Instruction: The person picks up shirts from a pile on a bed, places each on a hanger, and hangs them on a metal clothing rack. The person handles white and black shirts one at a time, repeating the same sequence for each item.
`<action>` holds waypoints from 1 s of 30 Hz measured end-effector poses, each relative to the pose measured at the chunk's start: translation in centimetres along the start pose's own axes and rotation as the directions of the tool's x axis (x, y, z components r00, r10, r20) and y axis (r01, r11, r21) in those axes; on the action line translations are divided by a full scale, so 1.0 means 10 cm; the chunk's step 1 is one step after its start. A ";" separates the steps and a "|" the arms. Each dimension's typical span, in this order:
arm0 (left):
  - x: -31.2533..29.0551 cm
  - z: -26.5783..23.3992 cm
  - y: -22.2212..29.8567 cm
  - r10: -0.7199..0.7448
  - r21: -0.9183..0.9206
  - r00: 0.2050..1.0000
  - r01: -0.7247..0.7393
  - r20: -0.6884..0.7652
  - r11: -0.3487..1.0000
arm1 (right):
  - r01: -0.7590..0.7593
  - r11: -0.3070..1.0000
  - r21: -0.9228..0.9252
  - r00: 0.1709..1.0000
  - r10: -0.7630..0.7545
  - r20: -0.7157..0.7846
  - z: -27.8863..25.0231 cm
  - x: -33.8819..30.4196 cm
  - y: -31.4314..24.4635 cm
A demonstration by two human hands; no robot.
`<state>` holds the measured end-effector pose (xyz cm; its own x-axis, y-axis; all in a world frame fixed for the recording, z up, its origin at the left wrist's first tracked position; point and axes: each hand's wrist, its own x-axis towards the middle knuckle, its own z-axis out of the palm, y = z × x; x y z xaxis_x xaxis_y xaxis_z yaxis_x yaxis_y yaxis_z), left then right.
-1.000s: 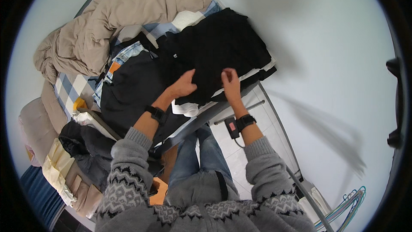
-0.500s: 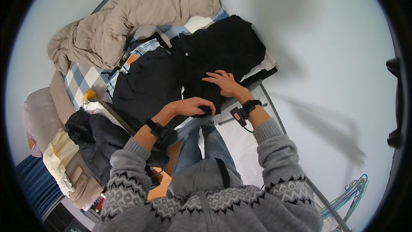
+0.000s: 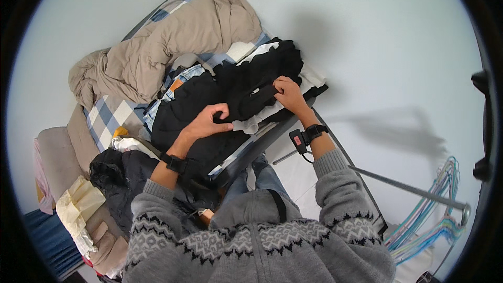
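Observation:
A black garment (image 3: 251, 81) lies on the bed, its near edge folded up so that a pale grey-white strip of fabric (image 3: 249, 126) shows. My right hand (image 3: 288, 95) pinches the garment's folded part, fingers closed. On the left, my left hand (image 3: 207, 122) hovers with its fingers curved and a gap between them and the thumb; the thumb tip meets the end of the pale strip. Beneath my left hand spreads another black piece of clothing (image 3: 181, 105). Whether the two black pieces are joined I cannot tell. Light blue jeans (image 3: 191, 72) stick out beyond them.
A beige quilt (image 3: 157, 42) is heaped on the checked bedsheet (image 3: 112, 107). To the left, a dark padded jacket (image 3: 123, 178) and cream cloth (image 3: 78, 199) lie on a seat. A metal rail (image 3: 408, 186) with several coloured hangers (image 3: 435, 204) stands at the right.
The black garment's near edge has been lifted and folded away from me, baring the pale strip. My right hand has closed on it, while my left hand has moved slightly left and opened.

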<state>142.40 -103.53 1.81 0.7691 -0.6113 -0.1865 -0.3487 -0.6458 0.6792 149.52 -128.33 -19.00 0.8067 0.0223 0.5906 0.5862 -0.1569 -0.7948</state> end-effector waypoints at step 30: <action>0.29 0.98 2.47 0.698 0.058 0.410 -0.881 0.587 0.469 | -0.396 0.888 -0.232 0.675 0.110 -0.729 -1.54 -2.57 -3.40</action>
<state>130.81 -125.72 11.09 -0.2424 -0.9700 -0.0195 -0.8721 0.2091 0.4423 107.68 -138.73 -4.97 0.5546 -0.7225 0.4128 0.1838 -0.3775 -0.9076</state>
